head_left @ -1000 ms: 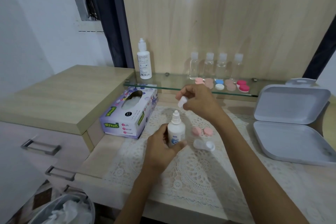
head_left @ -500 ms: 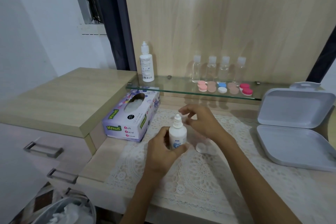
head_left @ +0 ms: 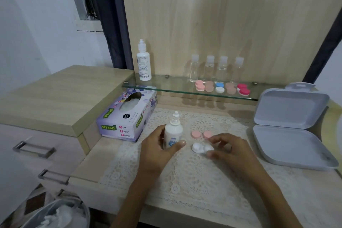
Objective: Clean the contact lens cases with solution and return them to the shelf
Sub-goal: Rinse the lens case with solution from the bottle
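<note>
Right hand (head_left: 229, 151) lowered to case (head_left: 200, 147), left hand (head_left: 157, 152) gripping bottle (head_left: 174, 131)

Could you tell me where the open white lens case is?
Head view, centre: the white lens case lies on the lace mat, between the solution bottle and the right hand.

Open room lies over the front of the lace mat (head_left: 185, 181); tissue box (head_left: 127, 116) blocks left, grey case (head_left: 296, 146) right, glass shelf (head_left: 166, 87) overhangs behind.
</note>
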Available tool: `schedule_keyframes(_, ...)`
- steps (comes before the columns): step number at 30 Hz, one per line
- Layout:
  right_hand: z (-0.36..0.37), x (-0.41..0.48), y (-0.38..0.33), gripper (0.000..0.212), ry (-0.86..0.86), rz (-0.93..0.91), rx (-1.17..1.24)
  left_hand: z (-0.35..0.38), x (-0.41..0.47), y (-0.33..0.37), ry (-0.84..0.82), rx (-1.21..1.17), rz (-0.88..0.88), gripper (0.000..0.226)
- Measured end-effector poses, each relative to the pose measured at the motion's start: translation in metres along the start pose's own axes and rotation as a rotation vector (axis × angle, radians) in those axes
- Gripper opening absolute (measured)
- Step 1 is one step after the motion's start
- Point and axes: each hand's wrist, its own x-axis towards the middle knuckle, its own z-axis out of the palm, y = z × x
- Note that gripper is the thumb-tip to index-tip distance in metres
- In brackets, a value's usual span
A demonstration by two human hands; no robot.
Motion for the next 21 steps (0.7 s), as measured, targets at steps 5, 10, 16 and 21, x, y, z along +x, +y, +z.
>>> schedule_keyframes(5, 0.013, -0.003, 0.013, 0.03, 0.022, -0.06, -0.055, -0.003, 0.0, 0.003, -0.025, -0.058, -0.001, 0.039)
schedule_keyframes(10, 0.015, 0.0, 0.021, 0.026, 0.039, -0.136, -0.128, -0.016, 0.012, 0.008, -0.164, 0.208, 0.04, 0.049)
schedule_keyframes(16, 0.016, 0.0, 0.022, 0.025, 0.058, -0.165, -0.141, -0.043, 0.032, 0.014, -0.393, 0.629, 0.145, 0.072)
schedule_keyframes(21, 0.017, 0.0, 0.022, 0.024, 0.077, -0.172, -0.125, -0.048, 0.041, 0.023, -0.494, 0.832, 0.199, 0.074)
